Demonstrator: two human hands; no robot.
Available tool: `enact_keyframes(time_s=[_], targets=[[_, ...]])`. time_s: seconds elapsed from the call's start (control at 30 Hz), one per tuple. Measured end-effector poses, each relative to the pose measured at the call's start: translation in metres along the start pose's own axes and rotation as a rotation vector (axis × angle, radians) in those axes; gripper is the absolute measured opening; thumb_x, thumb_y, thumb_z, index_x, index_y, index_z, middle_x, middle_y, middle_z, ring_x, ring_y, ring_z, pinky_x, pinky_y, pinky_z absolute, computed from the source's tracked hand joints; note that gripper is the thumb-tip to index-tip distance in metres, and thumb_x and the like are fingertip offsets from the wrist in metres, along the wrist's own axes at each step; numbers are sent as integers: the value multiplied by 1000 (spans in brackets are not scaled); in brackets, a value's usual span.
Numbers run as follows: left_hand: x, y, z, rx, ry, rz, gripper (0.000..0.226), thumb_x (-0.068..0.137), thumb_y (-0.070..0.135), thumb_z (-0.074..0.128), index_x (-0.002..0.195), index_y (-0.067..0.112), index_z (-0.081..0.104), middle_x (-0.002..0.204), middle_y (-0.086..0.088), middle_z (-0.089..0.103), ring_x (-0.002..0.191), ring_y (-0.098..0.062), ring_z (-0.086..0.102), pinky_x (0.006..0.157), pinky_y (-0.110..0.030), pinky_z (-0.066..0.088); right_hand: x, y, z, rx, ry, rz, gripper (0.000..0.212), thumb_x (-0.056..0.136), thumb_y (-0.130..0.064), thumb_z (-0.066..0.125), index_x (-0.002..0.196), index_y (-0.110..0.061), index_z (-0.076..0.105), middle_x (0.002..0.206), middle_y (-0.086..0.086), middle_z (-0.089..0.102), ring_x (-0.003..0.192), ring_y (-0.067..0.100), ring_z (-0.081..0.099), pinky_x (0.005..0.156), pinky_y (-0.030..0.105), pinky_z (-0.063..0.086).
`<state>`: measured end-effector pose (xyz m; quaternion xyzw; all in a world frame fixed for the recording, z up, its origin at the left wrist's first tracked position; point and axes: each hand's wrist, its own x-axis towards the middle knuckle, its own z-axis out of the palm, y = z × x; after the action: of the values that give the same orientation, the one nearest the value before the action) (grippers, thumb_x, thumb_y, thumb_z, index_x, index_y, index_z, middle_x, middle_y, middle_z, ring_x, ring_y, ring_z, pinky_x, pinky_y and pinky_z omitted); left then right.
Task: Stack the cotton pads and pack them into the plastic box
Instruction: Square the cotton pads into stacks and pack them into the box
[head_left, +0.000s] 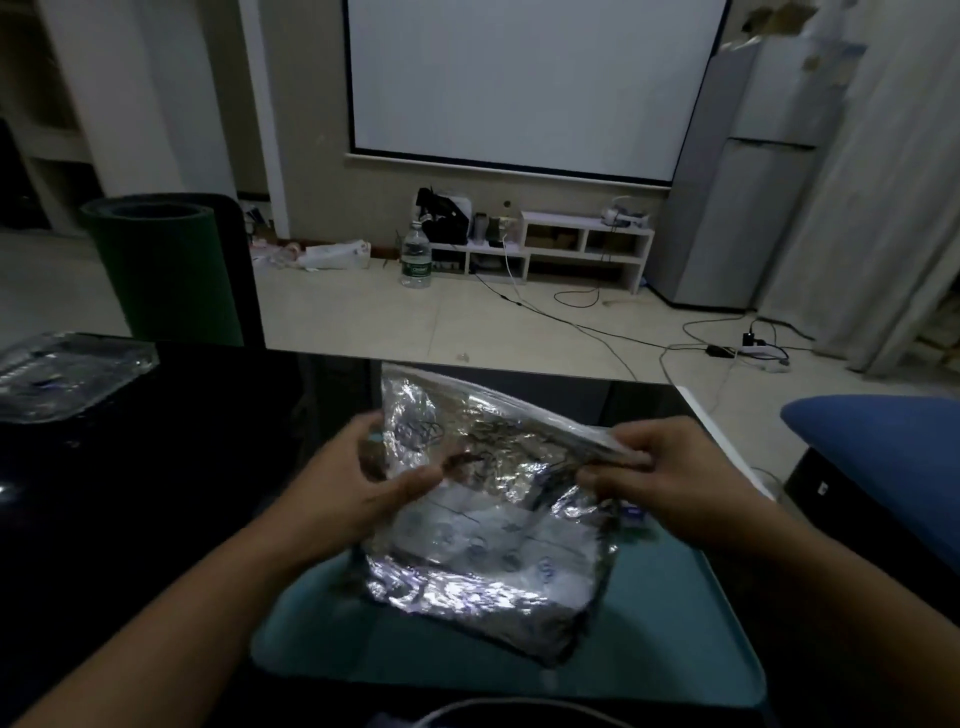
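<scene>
Above the teal tray (675, 649), crinkled clear bag (483, 519) of white pads, pinched by left hand (358, 493) and right hand (670, 483).

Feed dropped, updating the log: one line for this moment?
left hand: grips crinkled clear plastic bag | right hand: pinches bag's top edge | clear plastic box: far left, untouched

left hand (353, 488) bare | right hand (675, 478) bare | forearms unsleeved

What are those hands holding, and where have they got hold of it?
A crinkly plastic bag: left hand on its left edge, right hand pinching its top right corner.
</scene>
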<state>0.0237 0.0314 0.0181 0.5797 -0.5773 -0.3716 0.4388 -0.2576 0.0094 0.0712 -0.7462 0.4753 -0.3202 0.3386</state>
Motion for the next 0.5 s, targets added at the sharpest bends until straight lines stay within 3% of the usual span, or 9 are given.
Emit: enact_keyframes(time_s=[0.03, 0.1, 0.17, 0.2, 0.27, 0.33, 0.4, 0.5], targets=[[-3, 0, 3, -32, -38, 2, 69, 59, 54, 84, 115, 18, 65, 101, -1, 76, 93, -20, 71, 82, -36, 58, -1, -1, -4, 37, 96, -26, 4, 78, -13, 77, 79, -15, 75, 71, 8, 72, 63, 12, 63, 60, 21, 49], [-5, 1, 18, -106, -37, -3, 32, 72, 30, 78, 95, 9, 72, 88, -11, 76, 84, -30, 72, 78, -40, 57, -3, 3, -6, 242, 284, -5, 7, 80, -15, 74, 87, -15, 73, 77, 0, 74, 72, 7, 70, 63, 16, 53], [-5, 1, 34, -210, 29, 18, 19, 84, 23, 70, 92, 6, 71, 87, -12, 76, 85, -32, 71, 77, -42, 57, -8, 15, -4, 466, 280, 98, 22, 81, -29, 71, 97, -14, 72, 91, 3, 76, 89, 18, 71, 80, 33, 56], [-5, 3, 41, -260, 51, 27, 14, 89, 21, 66, 91, 7, 70, 84, -7, 76, 82, -26, 72, 73, -36, 58, -12, 23, 0, 524, 219, 143, 30, 80, -35, 73, 101, -14, 71, 98, 5, 75, 95, 23, 70, 87, 41, 53], [-3, 5, 50, -320, 87, 24, 14, 93, 22, 62, 89, 10, 69, 80, -2, 75, 76, -19, 70, 67, -31, 56, -19, 34, 8, 544, 75, 213, 37, 77, -32, 76, 108, -12, 69, 105, 6, 74, 100, 25, 70, 92, 44, 50], [-1, 3, 60, -365, 137, 19, 19, 90, 28, 63, 90, 10, 68, 83, -7, 75, 79, -24, 70, 73, -41, 55, -23, 43, 15, 547, 28, 275, 38, 75, -22, 75, 107, -4, 68, 104, 11, 74, 98, 27, 71, 91, 42, 52], [-2, 1, 64, -356, 245, 52, 23, 84, 34, 67, 88, 11, 69, 80, -6, 75, 76, -21, 71, 72, -42, 56, -23, 49, 20, 588, 82, 315, 31, 76, -14, 74, 101, 5, 68, 98, 18, 74, 91, 31, 72, 84, 39, 56], [-6, 0, 65, -195, 406, 155, 29, 77, 47, 67, 79, 18, 68, 68, 1, 71, 61, -10, 64, 58, -29, 51, -20, 51, 19, 586, 198, 284, 21, 80, -13, 70, 86, 7, 69, 84, 20, 73, 73, 29, 71, 63, 28, 56]])
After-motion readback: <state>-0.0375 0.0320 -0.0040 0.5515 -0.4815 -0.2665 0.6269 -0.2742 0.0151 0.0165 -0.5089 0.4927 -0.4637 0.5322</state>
